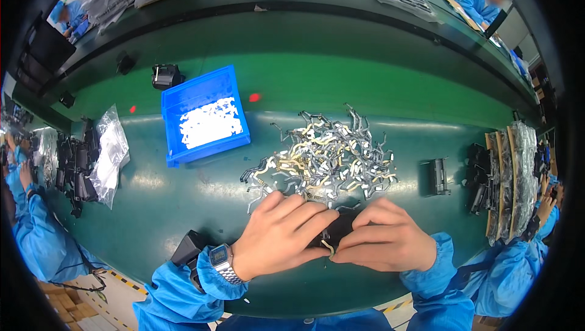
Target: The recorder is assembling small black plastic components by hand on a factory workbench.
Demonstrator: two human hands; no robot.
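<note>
My left hand, with a watch at its wrist, is closed around a black plastic part above the near side of the table. My right hand meets it from the other side, thumb and fingers pinched at a short yellowish cable that sticks out of the part. Fingers cover most of the black part. Just beyond both hands lies a loose pile of short grey and yellow cables with white ends.
A blue bin of small white pieces stands left of the pile. Black parts lie at the right and by my left forearm. A clear plastic bag rests at the left, stacked trays at the right. Co-workers sit on both sides.
</note>
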